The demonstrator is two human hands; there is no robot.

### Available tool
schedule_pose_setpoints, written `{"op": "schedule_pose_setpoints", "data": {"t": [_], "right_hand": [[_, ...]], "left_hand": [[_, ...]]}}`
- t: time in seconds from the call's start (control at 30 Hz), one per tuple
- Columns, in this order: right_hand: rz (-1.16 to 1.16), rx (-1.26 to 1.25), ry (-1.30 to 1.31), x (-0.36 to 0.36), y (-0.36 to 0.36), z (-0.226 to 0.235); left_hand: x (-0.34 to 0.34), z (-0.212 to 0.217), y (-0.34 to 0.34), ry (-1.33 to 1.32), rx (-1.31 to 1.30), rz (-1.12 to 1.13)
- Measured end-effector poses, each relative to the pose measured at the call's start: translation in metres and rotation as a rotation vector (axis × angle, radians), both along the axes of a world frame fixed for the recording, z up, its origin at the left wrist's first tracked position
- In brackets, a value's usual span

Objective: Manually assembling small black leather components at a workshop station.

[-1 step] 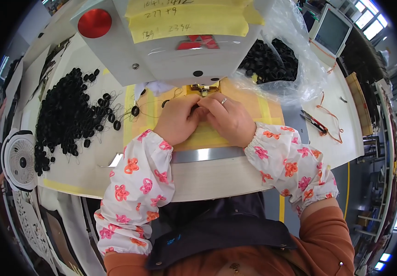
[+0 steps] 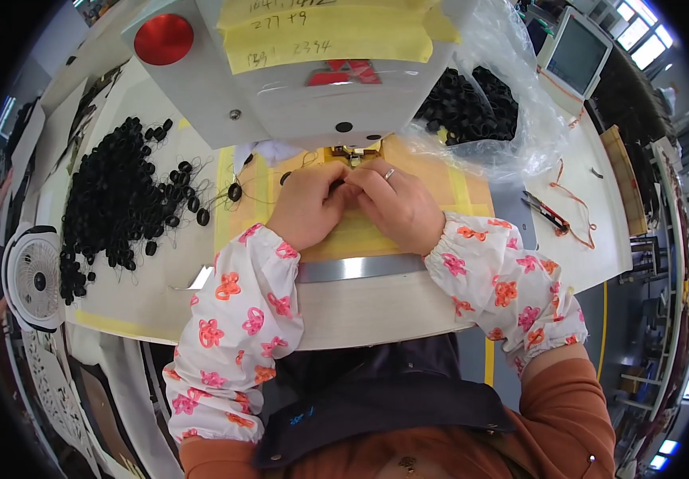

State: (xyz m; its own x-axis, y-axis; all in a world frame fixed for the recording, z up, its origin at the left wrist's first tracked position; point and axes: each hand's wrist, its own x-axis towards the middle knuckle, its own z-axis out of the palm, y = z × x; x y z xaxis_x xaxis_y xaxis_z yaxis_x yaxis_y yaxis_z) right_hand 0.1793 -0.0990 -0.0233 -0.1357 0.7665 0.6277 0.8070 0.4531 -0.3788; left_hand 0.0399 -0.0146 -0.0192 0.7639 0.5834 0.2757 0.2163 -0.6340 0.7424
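Note:
My left hand and my right hand meet at the fingertips just in front of the sewing machine's presser foot. Both are closed in a pinch, and a ring sits on a right finger. A dark bit shows by the left fingers, but what the fingertips hold is hidden. Beneath them lies the yellow-taped work plate. Left of my left hand, a small black loop trails loose thread. Above my hands stands the pale sewing machine head, with a red round knob and a yellow paper on it.
A large heap of black thread-joined loops covers the table's left part. On the right are a clear plastic bag with black pieces, and thread snips beside an orange cord. A white fan stands at the left edge.

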Motion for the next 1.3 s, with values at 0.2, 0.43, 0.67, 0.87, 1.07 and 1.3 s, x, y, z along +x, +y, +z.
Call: {"op": "schedule_pose_setpoints", "data": {"t": [0.2,0.43,0.67,0.87,1.07,1.3], "right_hand": [[-0.023,-0.220,0.377,0.012,0.011,-0.004],[-0.118,-0.353,0.540,0.013,0.017,0.005],[-0.140,-0.286,0.477,0.018,0.018,0.000],[-0.104,-0.243,0.441,0.018,0.017,-0.003],[-0.162,-0.192,0.431,0.015,0.018,-0.001],[-0.176,-0.137,0.385,0.017,0.022,-0.001]], "left_hand": [[0.004,0.002,0.003,0.101,-0.171,0.121],[0.004,-0.012,0.008,-0.056,-0.113,0.202],[0.010,-0.001,0.005,0.017,-0.133,0.289],[0.008,-0.004,0.006,0.036,-0.100,0.254],[0.011,-0.006,0.008,0.062,-0.069,0.328],[0.010,-0.005,0.010,0.109,-0.079,0.350]]}}
